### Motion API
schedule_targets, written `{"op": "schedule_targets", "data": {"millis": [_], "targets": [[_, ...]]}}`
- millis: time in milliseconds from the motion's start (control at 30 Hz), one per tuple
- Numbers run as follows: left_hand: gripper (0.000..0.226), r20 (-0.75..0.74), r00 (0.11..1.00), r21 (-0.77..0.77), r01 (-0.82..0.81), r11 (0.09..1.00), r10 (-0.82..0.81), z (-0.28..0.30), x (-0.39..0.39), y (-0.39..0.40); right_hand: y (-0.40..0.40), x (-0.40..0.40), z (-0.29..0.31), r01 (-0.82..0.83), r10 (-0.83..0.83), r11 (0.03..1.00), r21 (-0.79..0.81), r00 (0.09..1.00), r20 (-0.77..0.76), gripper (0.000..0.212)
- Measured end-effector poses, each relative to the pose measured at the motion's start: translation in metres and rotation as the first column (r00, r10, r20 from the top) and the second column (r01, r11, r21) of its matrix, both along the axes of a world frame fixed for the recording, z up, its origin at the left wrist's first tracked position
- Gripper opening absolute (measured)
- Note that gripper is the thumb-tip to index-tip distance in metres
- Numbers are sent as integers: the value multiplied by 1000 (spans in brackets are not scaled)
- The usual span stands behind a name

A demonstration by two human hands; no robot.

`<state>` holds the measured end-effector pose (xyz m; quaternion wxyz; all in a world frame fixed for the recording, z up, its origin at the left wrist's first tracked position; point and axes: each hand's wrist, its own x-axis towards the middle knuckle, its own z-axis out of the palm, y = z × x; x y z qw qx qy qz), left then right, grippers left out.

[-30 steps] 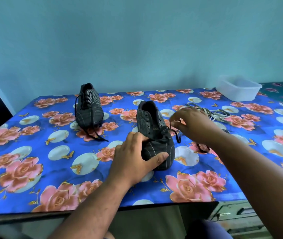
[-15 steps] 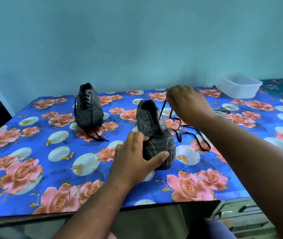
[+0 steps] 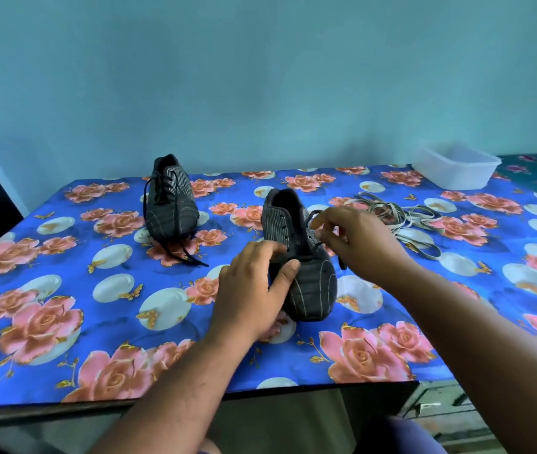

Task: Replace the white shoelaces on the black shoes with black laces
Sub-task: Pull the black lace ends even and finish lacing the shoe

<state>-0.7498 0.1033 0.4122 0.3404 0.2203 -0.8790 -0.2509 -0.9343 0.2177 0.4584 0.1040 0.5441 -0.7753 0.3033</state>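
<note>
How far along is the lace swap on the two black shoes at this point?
Done: the far shoe carries a black lace, and the white laces lie in a heap on the table. In hand: the left hand steadies the near shoe while the right hand pinches its black lace near the eyelets. Left: the upper eyelets look unthreaded; tying remains.

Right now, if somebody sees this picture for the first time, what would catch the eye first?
Probably the bright blue cloth with pink roses covering the table. At centre, the left hand holds a black shoe while the right hand pinches its black lace.
</note>
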Motion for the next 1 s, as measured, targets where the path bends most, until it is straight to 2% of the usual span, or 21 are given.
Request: {"op": "schedule_targets", "data": {"millis": [133,267,333,500,567,667,733,867,1000], "targets": [[46,102,993,-37,56,998,-52,14,-10,2,5,0,-15,-31,27,998,57,998,58,17],[14,124,992,-4,38,999,-37,22,-18,-3,5,2,-18,-34,31,999,14,991,129,11],[7,120,990,71,72,995,-80,21,-20,-6,8,0,-19,-50,49,999,6,988,147,11],[10,-13,986,291,162,943,-166,14,-19,-7,16,-3,-23,-92,94,996,-17,984,150,8],[14,-97,985,304,168,938,-144,9,-18,-6,12,-4,-19,-72,77,997,-33,983,165,10],[20,-119,981,227,178,958,-154,3,-18,-4,-1,-4,-11,-3,4,1000,-7,992,126,15],[14,-127,979,206,184,961,-160,2,-17,-3,-11,-4,-6,57,-60,997,52,996,62,13],[6,-142,985,233,130,964,-98,1,-12,-6,-18,0,2,65,-50,987,146,994,-98,38],[9,-159,987,262,48,964,-6,0,-12,-9,-20,-2,7,39,-8,990,137,976,-218,24]]}}
